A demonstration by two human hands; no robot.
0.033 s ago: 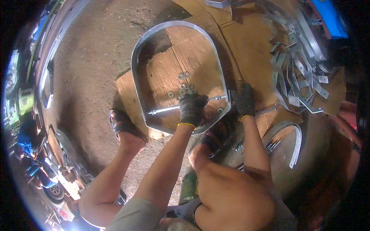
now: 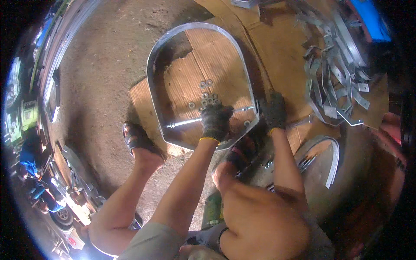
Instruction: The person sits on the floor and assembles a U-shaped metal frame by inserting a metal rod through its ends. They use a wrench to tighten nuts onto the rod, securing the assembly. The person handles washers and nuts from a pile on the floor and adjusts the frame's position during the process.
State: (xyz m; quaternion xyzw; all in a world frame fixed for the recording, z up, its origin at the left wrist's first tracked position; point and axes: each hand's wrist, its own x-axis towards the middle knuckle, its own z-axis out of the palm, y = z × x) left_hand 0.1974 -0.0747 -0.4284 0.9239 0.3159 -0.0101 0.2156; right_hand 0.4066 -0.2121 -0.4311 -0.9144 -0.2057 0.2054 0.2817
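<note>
A D-shaped flat metal band lies on cardboard before me. A threaded rod crosses its near part, with a nut close to its left end. My left hand, in a dark glove, is closed around the rod inside the band. My right hand, gloved too, is just outside the band's right side by the rod's end. Its fingers look curled, and whatever they hold is hidden. Several round nuts or washers lie in a cluster on the cardboard beyond my left hand. Another small ring lies near the band's right corner.
Bent metal strips are heaped on cardboard at the right. A curved band lies nearer, with bolts beside it. My sandalled feet flank the band's near side. A green container stands between my legs.
</note>
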